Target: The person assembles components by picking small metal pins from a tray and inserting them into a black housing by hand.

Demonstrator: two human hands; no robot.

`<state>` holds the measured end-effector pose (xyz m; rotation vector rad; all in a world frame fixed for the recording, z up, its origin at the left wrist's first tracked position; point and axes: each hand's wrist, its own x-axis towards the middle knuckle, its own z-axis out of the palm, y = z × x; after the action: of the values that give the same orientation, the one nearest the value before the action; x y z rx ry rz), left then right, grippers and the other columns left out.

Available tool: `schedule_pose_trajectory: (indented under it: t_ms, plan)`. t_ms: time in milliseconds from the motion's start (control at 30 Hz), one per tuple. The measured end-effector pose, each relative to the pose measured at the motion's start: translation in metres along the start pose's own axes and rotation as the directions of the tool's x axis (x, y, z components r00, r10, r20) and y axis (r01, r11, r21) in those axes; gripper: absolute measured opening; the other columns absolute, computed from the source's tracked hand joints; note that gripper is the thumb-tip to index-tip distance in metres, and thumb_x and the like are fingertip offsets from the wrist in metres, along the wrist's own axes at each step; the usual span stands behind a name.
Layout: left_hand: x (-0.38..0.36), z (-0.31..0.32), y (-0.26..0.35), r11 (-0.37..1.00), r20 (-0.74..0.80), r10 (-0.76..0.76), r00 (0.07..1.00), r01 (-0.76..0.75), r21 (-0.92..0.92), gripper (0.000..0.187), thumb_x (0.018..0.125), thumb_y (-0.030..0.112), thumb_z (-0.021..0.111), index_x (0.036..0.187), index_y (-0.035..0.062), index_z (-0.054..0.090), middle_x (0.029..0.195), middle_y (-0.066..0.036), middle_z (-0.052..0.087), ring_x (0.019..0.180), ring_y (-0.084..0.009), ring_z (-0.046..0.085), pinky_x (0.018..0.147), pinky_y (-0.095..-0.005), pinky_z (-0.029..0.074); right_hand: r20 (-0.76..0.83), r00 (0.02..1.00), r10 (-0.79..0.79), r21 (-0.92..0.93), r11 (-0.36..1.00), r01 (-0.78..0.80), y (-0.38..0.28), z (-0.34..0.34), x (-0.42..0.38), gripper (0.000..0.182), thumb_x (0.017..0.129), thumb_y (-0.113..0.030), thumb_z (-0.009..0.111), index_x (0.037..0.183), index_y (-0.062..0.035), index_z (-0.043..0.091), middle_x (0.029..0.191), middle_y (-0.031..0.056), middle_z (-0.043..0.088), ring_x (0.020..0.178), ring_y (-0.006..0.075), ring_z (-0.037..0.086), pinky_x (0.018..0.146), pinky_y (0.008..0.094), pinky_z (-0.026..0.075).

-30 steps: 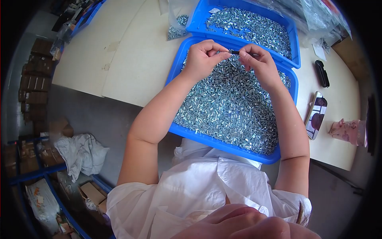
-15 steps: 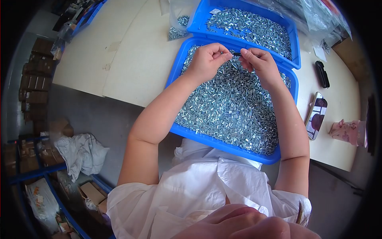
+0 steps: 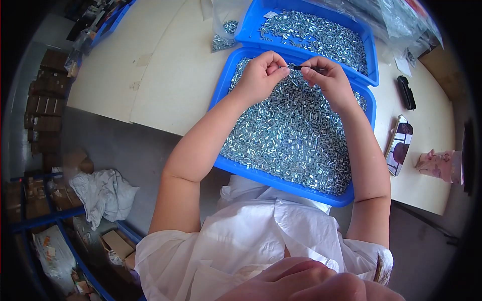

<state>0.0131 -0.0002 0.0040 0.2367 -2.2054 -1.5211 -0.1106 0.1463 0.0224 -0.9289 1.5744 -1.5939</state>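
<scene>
My left hand [image 3: 262, 77] is pinched above the far part of a blue tray [image 3: 281, 181], thumb against forefinger. Whatever sits between those fingertips is too small to make out. Facing it, my right hand [image 3: 329, 83] grips a thin black rod-like tool [image 3: 297, 67], whose tip points at the left fingertips. Much of the tool is hidden by the right fingers. Beneath both hands, small shiny metal cylinders [image 3: 291, 130] fill the tray.
A second blue tray [image 3: 374, 55] of metal pieces adjoins behind. A clear bag [image 3: 224, 35] of pieces lies left of it. To the right are a black case [image 3: 406, 93], a phone [image 3: 400, 145] and a pink cup [image 3: 436, 165]. Blue-framed shelving [image 3: 45, 219] stands lower left.
Both hands have shifted very slightly; the left fingertips are a little further left, and slightly more of the black tool's tip shows between the hands.
</scene>
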Motion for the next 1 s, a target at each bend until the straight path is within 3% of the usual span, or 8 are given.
schedule_pose_trajectory:
  t_ms: [100,167,267,467,567,700,900,1000]
  plan:
    - [0.002,0.001,0.001,1.0,0.012,-0.027,1.0,0.027,0.002,0.015,0.083,0.014,0.06,0.092,0.0036,0.054,0.064,0.007,0.044,0.058,-0.0008,0.036,0.053,-0.0164,0.03,-0.006,1.0,0.013,-0.002,1.0,-0.013,-0.003,0.001,-0.001,0.015,0.08,-0.014,0.062,0.088,-0.0017,0.058,0.073,-0.0001,0.055,0.065,0.0066,0.049,0.06,0.02,0.039]
    - [0.002,0.003,0.0,0.981,-0.03,-0.028,0.999,0.021,-0.195,0.012,0.084,0.015,0.059,0.086,0.0039,0.057,0.065,0.006,0.046,0.059,-0.0009,0.037,0.053,-0.0166,0.031,-0.007,1.0,0.01,-0.012,1.0,-0.01,-0.003,0.001,-0.001,0.015,0.08,-0.015,0.062,0.088,-0.0019,0.058,0.073,-0.0002,0.055,0.065,0.0066,0.049,0.06,0.02,0.039]
    - [0.0,0.001,-0.001,1.0,-0.023,0.028,0.999,-0.029,-0.013,0.017,0.084,0.02,0.059,0.08,0.0034,0.057,0.062,0.004,0.05,0.058,-0.0027,0.039,0.051,-0.0194,0.032,-0.008,1.0,0.009,-0.022,1.0,-0.01,-0.003,0.002,-0.001,0.015,0.08,-0.015,0.062,0.088,-0.0022,0.058,0.073,-0.0004,0.055,0.065,0.0066,0.048,0.06,0.0198,0.039]
    - [0.002,-0.002,0.004,0.982,0.009,-0.124,0.992,0.124,-0.145,0.012,0.08,0.014,0.063,0.077,0.0036,0.057,0.058,0.006,0.044,0.055,-0.0017,0.035,0.049,-0.0193,0.03,-0.007,1.0,0.006,-0.016,1.0,-0.006,-0.003,0.002,-0.001,0.015,0.08,-0.014,0.062,0.088,-0.002,0.058,0.072,-0.0005,0.055,0.065,0.0068,0.049,0.06,0.0199,0.039]
    - [0.001,0.001,0.001,0.994,-0.059,0.012,0.998,-0.018,-0.106,0.019,0.083,0.018,0.06,0.071,0.004,0.058,0.056,0.006,0.043,0.054,-0.0016,0.036,0.049,-0.0189,0.03,-0.012,1.0,0.005,-0.02,1.0,-0.005,-0.002,0.002,-0.001,0.015,0.081,-0.014,0.061,0.088,-0.0018,0.058,0.072,-0.0004,0.055,0.065,0.0069,0.049,0.06,0.0199,0.039]
    - [0.001,-0.002,0.0,0.998,-0.007,-0.042,0.999,0.042,-0.042,0.025,0.089,0.027,0.051,0.081,0.0041,0.056,0.058,0.008,0.038,0.052,-0.001,0.031,0.047,-0.0174,0.026,-0.007,1.0,-0.011,-0.02,1.0,0.011,0.0,-0.001,0.0,0.015,0.081,-0.014,0.061,0.089,-0.0021,0.058,0.073,-0.0004,0.055,0.065,0.0067,0.05,0.059,0.0196,0.039]
    - [0.002,-0.004,0.002,0.912,0.047,-0.149,0.988,0.155,-0.38,0.02,0.09,0.023,0.047,0.094,0.0028,0.051,0.066,0.005,0.042,0.051,-0.0029,0.032,0.045,-0.019,0.027,-0.027,1.0,0.001,-0.028,1.0,-0.002,-0.003,0.001,-0.001,0.016,0.081,-0.015,0.062,0.089,-0.0023,0.058,0.072,-0.0003,0.055,0.064,0.0066,0.05,0.059,0.0195,0.039]
    - [0.004,-0.012,-0.002,0.66,0.186,-0.297,0.937,0.342,-0.669,0.019,0.089,0.017,0.046,0.099,0.0008,0.051,0.077,-0.001,0.05,0.059,-0.0058,0.042,0.047,-0.0196,0.034,-0.061,0.998,-0.009,-0.032,0.999,0.007,-0.001,0.002,0.0,0.012,0.08,-0.012,0.062,0.086,-0.0016,0.059,0.071,0.0001,0.057,0.062,0.0064,0.049,0.056,0.0199,0.04]
